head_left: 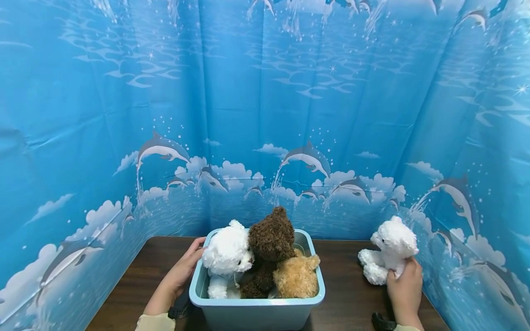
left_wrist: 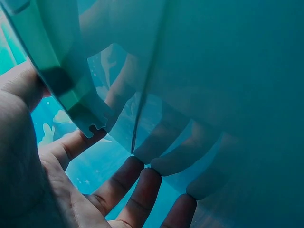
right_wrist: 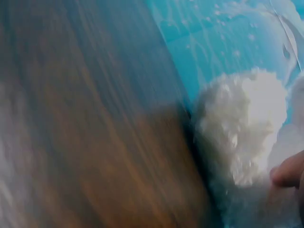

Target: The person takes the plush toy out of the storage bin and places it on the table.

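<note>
White plush bear (head_left: 391, 253) was in the R hand (head_left: 405, 282), gripped low on its body w/ thumb on the fur; its head rose just beyond the hand, legs stuck out to the hand's L. Couldn't tell if it touched the tabletop (head_left: 343, 276) or hung just above. L hand (head_left: 186, 266) had fingers spread & fairly straight, tips against the outer wall of the lt. blue bin (head_left: 256, 317). Bin stood just R of L hand, well apart from R hand. Inside, nearest L hand: another white plush (head_left: 227, 250); next, brown plush (head_left: 272, 235), tallest of the lot; then tan plush (head_left: 297, 276), on the side toward R hand. Dark wristband (head_left: 383, 322) sat just behind R hand. Blue curtain (head_left: 256, 115) w/ dolphin print hung beyond both hands.
</note>
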{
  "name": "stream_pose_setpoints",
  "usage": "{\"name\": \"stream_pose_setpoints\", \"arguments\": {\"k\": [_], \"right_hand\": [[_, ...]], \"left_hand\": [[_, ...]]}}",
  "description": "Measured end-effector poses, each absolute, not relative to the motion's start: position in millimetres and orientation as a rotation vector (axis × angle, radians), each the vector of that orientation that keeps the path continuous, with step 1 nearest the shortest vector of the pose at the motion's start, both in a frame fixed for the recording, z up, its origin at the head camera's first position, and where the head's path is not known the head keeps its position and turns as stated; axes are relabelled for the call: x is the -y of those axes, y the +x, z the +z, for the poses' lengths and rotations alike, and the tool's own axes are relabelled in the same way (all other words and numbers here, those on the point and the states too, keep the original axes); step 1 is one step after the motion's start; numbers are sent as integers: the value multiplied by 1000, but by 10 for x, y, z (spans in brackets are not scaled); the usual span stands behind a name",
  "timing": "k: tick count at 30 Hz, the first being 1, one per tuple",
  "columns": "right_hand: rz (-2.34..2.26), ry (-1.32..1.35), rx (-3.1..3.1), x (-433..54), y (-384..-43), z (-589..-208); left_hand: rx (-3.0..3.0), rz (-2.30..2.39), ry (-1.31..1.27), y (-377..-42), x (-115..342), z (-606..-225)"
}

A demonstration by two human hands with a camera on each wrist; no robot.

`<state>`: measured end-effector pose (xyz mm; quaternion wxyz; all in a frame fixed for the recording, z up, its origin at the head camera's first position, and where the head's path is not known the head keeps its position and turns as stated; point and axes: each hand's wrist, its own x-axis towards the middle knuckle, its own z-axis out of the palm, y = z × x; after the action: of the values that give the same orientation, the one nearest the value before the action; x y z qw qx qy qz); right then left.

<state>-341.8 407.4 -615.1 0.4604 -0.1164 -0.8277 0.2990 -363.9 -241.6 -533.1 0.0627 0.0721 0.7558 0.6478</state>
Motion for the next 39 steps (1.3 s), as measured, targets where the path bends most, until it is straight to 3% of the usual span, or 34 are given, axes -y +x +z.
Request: {"name": "stream_pose_setpoints", "arguments": {"k": [7, 16, 39], "right_hand": [[900, -497, 2062, -4218, -3307, -6243], [1109, -605, 1901, -4282, -3433, -6169], [1459, -708, 1670, -4307, -3297, -6220]], "left_hand": [[-2273, 1966, 202, -3614, 2394, -5363], [-2309, 1951, 206, -3611, 2472, -5273], [-2301, 1913, 209, -3647, 2420, -5288]]}}
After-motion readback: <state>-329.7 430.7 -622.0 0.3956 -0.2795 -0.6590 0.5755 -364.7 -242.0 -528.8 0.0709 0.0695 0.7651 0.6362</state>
